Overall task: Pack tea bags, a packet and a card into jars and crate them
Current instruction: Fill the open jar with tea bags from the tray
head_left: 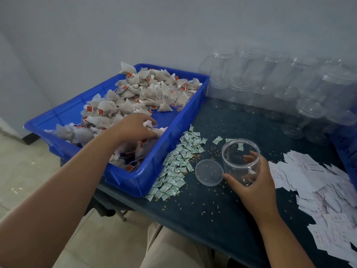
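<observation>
1. Left hand (138,127) reaches into the blue tray (154,172), palm down, fingers curled into the pile and gripping tea bags (123,97); a white bag shows between the fingertips.
2. Right hand (251,183) wraps around the lower wall of a clear jar (239,151), thumb on the near left side, fingers seen through the plastic on the far side.
3. The jar is uncapped, mouth up and tilted slightly toward the camera; cannot tell if its base touches the counter (212,213).
4. The lid (209,172) lies flat on the counter, just left of the jar and near the right thumb.
5. The tea bags fill most of the blue tray, which sits at the counter's left end; many carry small red tags.
6. Packets (177,167), small white-green sachets, lie scattered on the counter in a strip between the tray and the lid.
7. Cards (316,190), white slips, lie in a loose heap on the counter to the right of the right hand.
8. Empty jars (270,80) stand stacked in rows at the back right, against the wall.
9. Loose grains (195,156) dot the dark counter around the packets and lid.
10. A blue crate (347,149) edge shows at the far right, mostly out of view.
</observation>
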